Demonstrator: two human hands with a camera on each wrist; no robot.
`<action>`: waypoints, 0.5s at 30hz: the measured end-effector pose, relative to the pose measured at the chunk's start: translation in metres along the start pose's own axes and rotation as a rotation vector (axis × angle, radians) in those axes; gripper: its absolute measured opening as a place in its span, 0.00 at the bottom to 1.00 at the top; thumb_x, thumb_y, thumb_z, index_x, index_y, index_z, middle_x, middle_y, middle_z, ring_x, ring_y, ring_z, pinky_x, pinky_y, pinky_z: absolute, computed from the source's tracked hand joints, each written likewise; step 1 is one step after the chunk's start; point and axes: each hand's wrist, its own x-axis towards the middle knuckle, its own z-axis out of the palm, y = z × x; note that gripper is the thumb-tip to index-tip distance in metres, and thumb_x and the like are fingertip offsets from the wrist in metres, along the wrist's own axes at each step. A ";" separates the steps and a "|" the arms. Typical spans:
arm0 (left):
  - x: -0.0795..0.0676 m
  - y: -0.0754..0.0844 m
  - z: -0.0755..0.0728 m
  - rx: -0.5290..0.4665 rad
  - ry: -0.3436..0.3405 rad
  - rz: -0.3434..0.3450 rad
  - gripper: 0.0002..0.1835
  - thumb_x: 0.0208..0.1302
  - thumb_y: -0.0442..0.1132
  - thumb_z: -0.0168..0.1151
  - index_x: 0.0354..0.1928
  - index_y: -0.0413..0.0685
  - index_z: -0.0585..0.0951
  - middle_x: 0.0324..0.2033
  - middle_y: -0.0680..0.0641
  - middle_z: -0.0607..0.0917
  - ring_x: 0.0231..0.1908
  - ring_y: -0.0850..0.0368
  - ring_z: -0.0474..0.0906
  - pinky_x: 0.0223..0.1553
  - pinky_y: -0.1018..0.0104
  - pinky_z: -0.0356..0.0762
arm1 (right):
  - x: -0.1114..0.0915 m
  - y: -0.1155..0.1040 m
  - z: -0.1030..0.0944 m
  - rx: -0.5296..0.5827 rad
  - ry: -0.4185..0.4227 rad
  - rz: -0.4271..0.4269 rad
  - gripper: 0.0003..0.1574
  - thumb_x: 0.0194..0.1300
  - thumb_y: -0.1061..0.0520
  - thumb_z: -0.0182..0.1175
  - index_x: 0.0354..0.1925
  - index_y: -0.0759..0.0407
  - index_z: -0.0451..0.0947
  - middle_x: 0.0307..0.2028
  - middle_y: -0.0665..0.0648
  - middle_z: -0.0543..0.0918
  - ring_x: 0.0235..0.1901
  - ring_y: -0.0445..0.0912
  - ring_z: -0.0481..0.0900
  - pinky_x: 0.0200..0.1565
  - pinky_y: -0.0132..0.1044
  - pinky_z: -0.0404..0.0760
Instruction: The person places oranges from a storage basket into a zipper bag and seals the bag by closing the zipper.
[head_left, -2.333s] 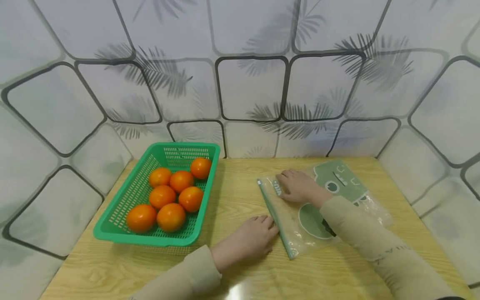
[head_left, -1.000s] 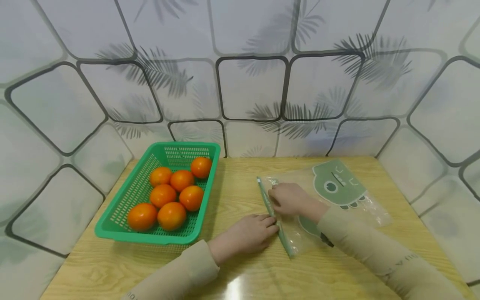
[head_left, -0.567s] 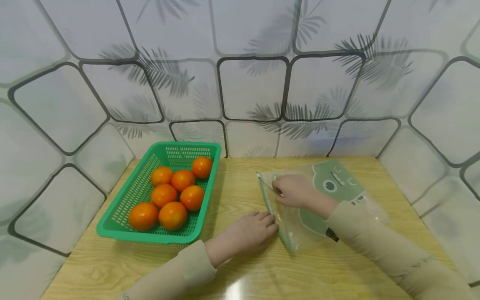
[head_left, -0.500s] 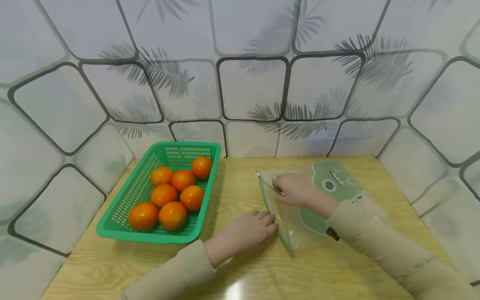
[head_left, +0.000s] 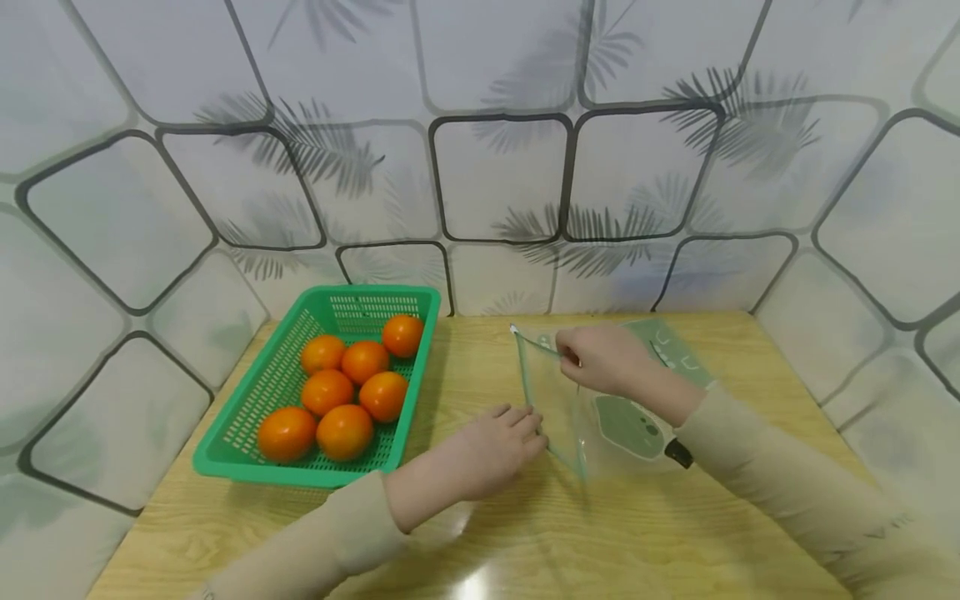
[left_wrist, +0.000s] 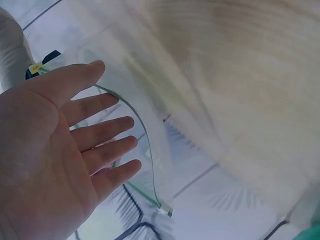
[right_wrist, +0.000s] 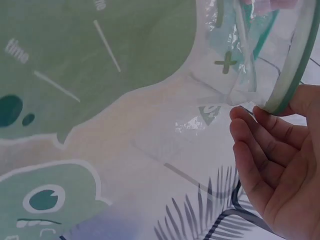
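A clear zip bag (head_left: pixel 630 427) with a green cartoon print lies on the wooden table, its mouth edge raised and spread from the lower edge. My right hand (head_left: pixel 622 367) pinches the upper mouth edge; in the right wrist view, thumb and index finger of that hand (right_wrist: pixel 280 155) grip the green zip strip (right_wrist: pixel 295 65). At the lower mouth edge, my left hand (head_left: pixel 491 450) rests with fingertips at the strip. The left wrist view has its fingers (left_wrist: pixel 107 128) nearly straight and spread, beside the bag's rim. A white slider (head_left: pixel 513 329) sits at the mouth's far corner.
To the left stands a green plastic basket (head_left: pixel 300 477) holding several oranges (head_left: pixel 345 432). Patterned wall covering (head_left: pixel 502 179) rises behind the table (head_left: pixel 480 367) and along both sides. A dark strap (head_left: pixel 678 452) shows at the right wrist.
My right hand has moved from lying on the bag to pinching its upper edge and has lifted it up and right, parting the mouth. The left hand shifted slightly back and left.
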 end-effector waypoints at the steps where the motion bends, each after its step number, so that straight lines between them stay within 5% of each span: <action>1: -0.002 -0.003 -0.002 0.001 0.005 0.000 0.30 0.76 0.59 0.63 0.74 0.60 0.73 0.75 0.52 0.75 0.76 0.55 0.70 0.75 0.60 0.72 | 0.000 0.000 -0.002 0.007 0.010 0.002 0.13 0.71 0.61 0.61 0.28 0.51 0.72 0.19 0.48 0.72 0.18 0.40 0.62 0.25 0.32 0.61; 15: -0.014 -0.043 -0.021 -0.016 0.057 0.004 0.28 0.73 0.56 0.68 0.70 0.58 0.77 0.72 0.49 0.78 0.75 0.51 0.72 0.75 0.57 0.73 | 0.006 -0.006 -0.036 -0.047 0.085 0.003 0.10 0.71 0.60 0.60 0.30 0.53 0.77 0.20 0.49 0.78 0.17 0.41 0.68 0.21 0.34 0.64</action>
